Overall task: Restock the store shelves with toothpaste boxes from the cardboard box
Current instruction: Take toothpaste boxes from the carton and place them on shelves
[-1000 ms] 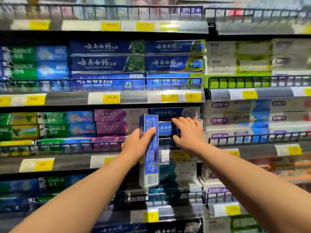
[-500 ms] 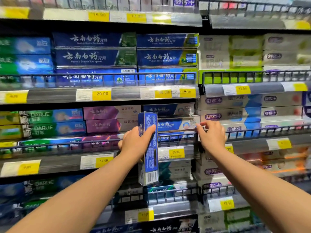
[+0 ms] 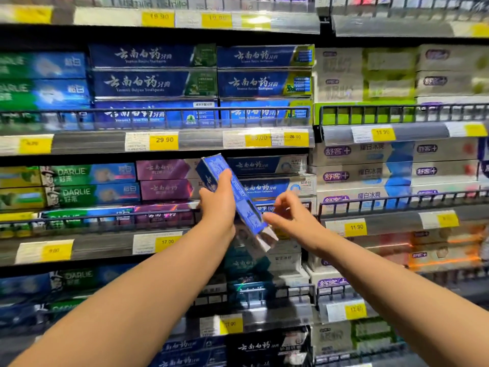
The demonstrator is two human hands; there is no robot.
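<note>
Toothpaste box (image 3: 247,207), a long glossy blue carton with a pale end flap, sits tilted in your left hand (image 3: 217,205), gripped round its middle before the middle shelf (image 3: 105,245) and not yet placed. Your right hand (image 3: 288,215) curls by its lower end, but blur hides any contact. Matching cartons (image 3: 264,165) are already stacked behind.

Shop aisle, toothpaste section: tiered shelves (image 3: 158,143) with wire front rails (image 3: 158,111), stacked toothpaste boxes (image 3: 153,83) facing out, yellow price tags (image 3: 164,140) along each shelf edge.
</note>
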